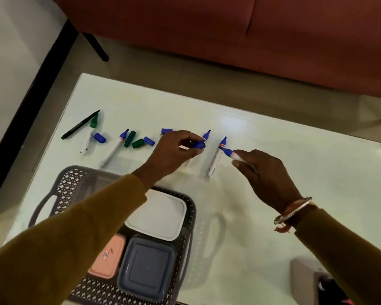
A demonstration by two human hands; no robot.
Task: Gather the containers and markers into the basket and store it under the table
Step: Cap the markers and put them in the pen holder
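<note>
Hands [218, 159] hold cap [198, 144] & marker [235, 155].

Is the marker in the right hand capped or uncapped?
Uncapped: the marker in the right hand shows its bare blue tip.

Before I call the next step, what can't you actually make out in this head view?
- Basket: near part covered by the left sleeve, so anything under it is hidden.
- Marker beyond the left hand: its middle is hidden by that hand.
- Pink container: label too small to read.
- Grey thing at bottom right: cropped, unidentifiable.
</note>
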